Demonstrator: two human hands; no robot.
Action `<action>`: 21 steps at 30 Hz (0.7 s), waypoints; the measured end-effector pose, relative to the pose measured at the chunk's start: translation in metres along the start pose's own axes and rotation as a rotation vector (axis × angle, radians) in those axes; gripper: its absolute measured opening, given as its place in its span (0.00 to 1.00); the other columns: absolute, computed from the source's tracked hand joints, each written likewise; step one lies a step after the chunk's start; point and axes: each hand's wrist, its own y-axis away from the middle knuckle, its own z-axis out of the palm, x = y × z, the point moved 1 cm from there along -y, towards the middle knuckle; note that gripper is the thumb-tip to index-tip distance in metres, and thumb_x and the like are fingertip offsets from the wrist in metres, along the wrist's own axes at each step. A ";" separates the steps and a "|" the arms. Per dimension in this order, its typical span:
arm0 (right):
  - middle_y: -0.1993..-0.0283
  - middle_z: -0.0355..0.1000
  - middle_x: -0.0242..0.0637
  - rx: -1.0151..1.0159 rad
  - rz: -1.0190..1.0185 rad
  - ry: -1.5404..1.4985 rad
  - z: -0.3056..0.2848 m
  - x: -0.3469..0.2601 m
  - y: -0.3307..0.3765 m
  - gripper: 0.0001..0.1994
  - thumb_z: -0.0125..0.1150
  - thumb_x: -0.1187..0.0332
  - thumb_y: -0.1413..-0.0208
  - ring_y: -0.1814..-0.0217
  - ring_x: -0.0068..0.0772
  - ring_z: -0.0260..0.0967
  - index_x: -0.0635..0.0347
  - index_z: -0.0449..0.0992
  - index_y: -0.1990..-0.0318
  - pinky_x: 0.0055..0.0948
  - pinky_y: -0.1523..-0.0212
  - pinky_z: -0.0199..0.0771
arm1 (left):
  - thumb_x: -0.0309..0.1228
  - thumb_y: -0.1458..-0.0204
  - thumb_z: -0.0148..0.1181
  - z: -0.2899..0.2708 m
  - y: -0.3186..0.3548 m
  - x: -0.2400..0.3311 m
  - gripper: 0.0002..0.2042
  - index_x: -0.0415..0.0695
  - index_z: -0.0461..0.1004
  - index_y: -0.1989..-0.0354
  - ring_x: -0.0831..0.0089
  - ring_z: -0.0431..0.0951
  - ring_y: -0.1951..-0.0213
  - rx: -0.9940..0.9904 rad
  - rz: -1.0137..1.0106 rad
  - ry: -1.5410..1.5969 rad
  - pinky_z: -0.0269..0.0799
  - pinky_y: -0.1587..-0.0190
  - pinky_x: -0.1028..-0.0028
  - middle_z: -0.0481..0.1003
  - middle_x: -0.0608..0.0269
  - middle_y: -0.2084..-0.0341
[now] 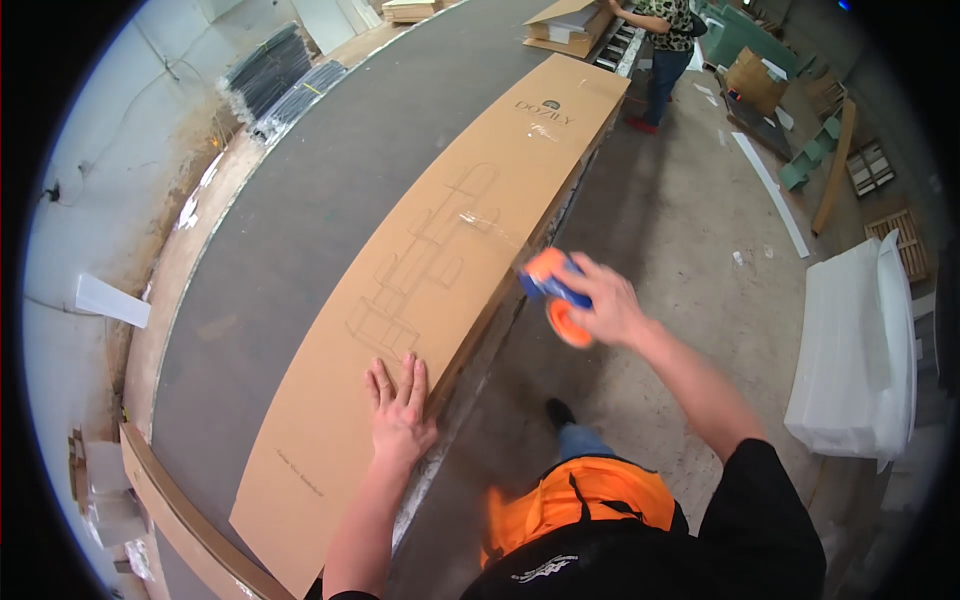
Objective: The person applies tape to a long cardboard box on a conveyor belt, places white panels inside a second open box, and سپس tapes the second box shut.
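A long brown cardboard box [430, 290] lies flat along the near edge of a dark grey work surface, with printed line drawings on its top. My left hand [400, 412] rests on the box near its right edge, fingers spread and pressed lightly to the cardboard. To the right, off the side of the box, my right hand [607, 303] grips a blue and orange tape dispenser [552, 278], slightly blurred. An orange ring on the dispenser hangs below my fingers. Small shiny patches, perhaps clear tape, show on the box top.
A curved cardboard piece [190, 520] lies at the lower left. At the far end, a co-worker [668, 50] stands by another open carton [570, 25]. White foam-wrapped sheets [850, 350] stand on the right-hand floor. Dark stacked panels [268, 70] lean at the wall.
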 end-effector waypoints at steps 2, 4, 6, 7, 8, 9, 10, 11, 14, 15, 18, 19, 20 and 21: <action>0.33 0.64 0.44 -0.037 -0.065 -0.012 -0.025 -0.025 -0.061 0.29 0.63 0.62 0.57 0.40 0.52 0.68 0.48 0.75 0.41 0.41 0.40 0.70 | 0.29 0.62 0.63 0.007 0.006 -0.005 0.42 0.43 0.59 0.31 0.32 0.46 0.29 0.051 0.014 0.007 0.38 0.28 0.41 0.59 0.58 0.30; 0.43 0.73 0.41 -0.053 -0.154 0.051 -0.045 -0.047 -0.115 0.28 0.61 0.61 0.57 0.48 0.47 0.73 0.45 0.76 0.42 0.38 0.47 0.74 | 0.27 0.62 0.62 0.011 0.008 -0.007 0.40 0.44 0.62 0.32 0.32 0.47 0.29 0.102 0.022 0.015 0.39 0.28 0.40 0.61 0.60 0.31; 0.53 0.78 0.42 -0.103 -0.155 0.057 -0.051 -0.062 -0.160 0.28 0.62 0.61 0.60 0.54 0.47 0.76 0.42 0.78 0.45 0.37 0.53 0.76 | 0.26 0.62 0.61 0.007 0.008 -0.004 0.38 0.45 0.65 0.34 0.33 0.48 0.29 0.104 0.031 0.051 0.39 0.28 0.40 0.64 0.61 0.33; 0.58 0.78 0.42 -0.311 -0.038 0.085 -0.050 -0.072 -0.179 0.27 0.62 0.60 0.62 0.56 0.47 0.76 0.42 0.80 0.47 0.38 0.56 0.75 | 0.24 0.63 0.60 0.005 0.009 -0.004 0.37 0.45 0.67 0.35 0.34 0.49 0.29 0.119 0.028 0.039 0.40 0.28 0.40 0.64 0.61 0.33; 0.64 0.79 0.42 -0.520 0.092 0.118 -0.046 -0.073 -0.188 0.26 0.63 0.60 0.65 0.58 0.48 0.76 0.42 0.81 0.50 0.38 0.58 0.75 | 0.24 0.63 0.60 0.005 0.008 -0.001 0.37 0.45 0.67 0.35 0.34 0.49 0.29 0.109 0.026 0.047 0.40 0.28 0.40 0.64 0.61 0.33; 0.73 0.77 0.44 -0.597 0.073 0.204 -0.021 -0.055 -0.193 0.25 0.63 0.61 0.68 0.62 0.51 0.76 0.42 0.83 0.55 0.40 0.61 0.75 | 0.23 0.63 0.60 0.007 0.005 0.001 0.37 0.45 0.67 0.35 0.34 0.49 0.30 0.138 0.031 0.067 0.41 0.29 0.40 0.65 0.61 0.34; 0.73 0.77 0.44 -0.615 0.080 0.191 -0.018 -0.055 -0.182 0.25 0.63 0.61 0.68 0.62 0.51 0.76 0.42 0.83 0.55 0.40 0.61 0.75 | 0.22 0.63 0.59 0.006 0.009 -0.004 0.36 0.45 0.68 0.36 0.34 0.50 0.30 0.156 0.032 0.081 0.42 0.29 0.40 0.66 0.61 0.34; 0.69 0.77 0.44 -0.609 -0.022 0.192 -0.023 -0.058 -0.162 0.25 0.63 0.61 0.69 0.62 0.51 0.76 0.42 0.83 0.54 0.40 0.62 0.76 | 0.21 0.62 0.59 0.006 0.015 -0.006 0.35 0.43 0.69 0.37 0.33 0.51 0.30 0.173 0.021 0.090 0.42 0.29 0.39 0.67 0.59 0.35; 0.58 0.74 0.43 -0.398 -0.301 0.337 -0.015 -0.013 -0.084 0.24 0.64 0.61 0.69 0.63 0.51 0.77 0.41 0.84 0.56 0.43 0.61 0.77 | 0.21 0.61 0.59 -0.006 0.022 -0.006 0.33 0.42 0.69 0.38 0.33 0.52 0.31 0.111 -0.022 0.052 0.43 0.29 0.39 0.68 0.57 0.37; 0.56 0.72 0.42 -0.451 -0.227 0.306 -0.009 0.004 -0.061 0.23 0.64 0.61 0.69 0.63 0.51 0.77 0.41 0.84 0.57 0.44 0.61 0.78 | 0.21 0.61 0.59 -0.008 0.021 -0.004 0.32 0.40 0.70 0.39 0.32 0.54 0.31 0.109 -0.011 0.035 0.44 0.30 0.39 0.69 0.55 0.37; 0.56 0.71 0.46 -0.479 -0.113 0.243 0.014 0.011 -0.045 0.22 0.63 0.63 0.71 0.63 0.49 0.78 0.44 0.83 0.60 0.44 0.61 0.79 | 0.20 0.61 0.59 -0.004 0.022 -0.005 0.32 0.39 0.70 0.39 0.31 0.54 0.32 0.109 -0.005 0.024 0.45 0.30 0.38 0.69 0.54 0.37; 0.59 0.73 0.48 -0.474 -0.135 0.274 0.022 0.001 -0.059 0.21 0.62 0.64 0.72 0.63 0.49 0.78 0.48 0.84 0.62 0.42 0.61 0.79 | 0.20 0.61 0.59 -0.004 0.024 -0.004 0.32 0.39 0.70 0.39 0.31 0.54 0.32 0.098 0.003 0.023 0.45 0.30 0.38 0.69 0.54 0.37; 0.61 0.75 0.50 -0.462 -0.152 0.314 0.026 -0.009 -0.073 0.21 0.61 0.65 0.73 0.63 0.48 0.79 0.52 0.84 0.64 0.41 0.62 0.79 | 0.20 0.61 0.59 -0.002 0.022 -0.002 0.33 0.39 0.69 0.39 0.31 0.55 0.32 0.117 0.013 0.027 0.45 0.31 0.37 0.69 0.53 0.37; 0.64 0.76 0.51 -0.534 -0.128 0.328 0.027 -0.026 -0.088 0.19 0.61 0.66 0.73 0.63 0.49 0.79 0.56 0.83 0.67 0.40 0.63 0.79 | 0.20 0.61 0.59 -0.002 0.022 -0.004 0.33 0.39 0.69 0.38 0.31 0.55 0.32 0.137 0.011 0.019 0.45 0.31 0.37 0.68 0.52 0.37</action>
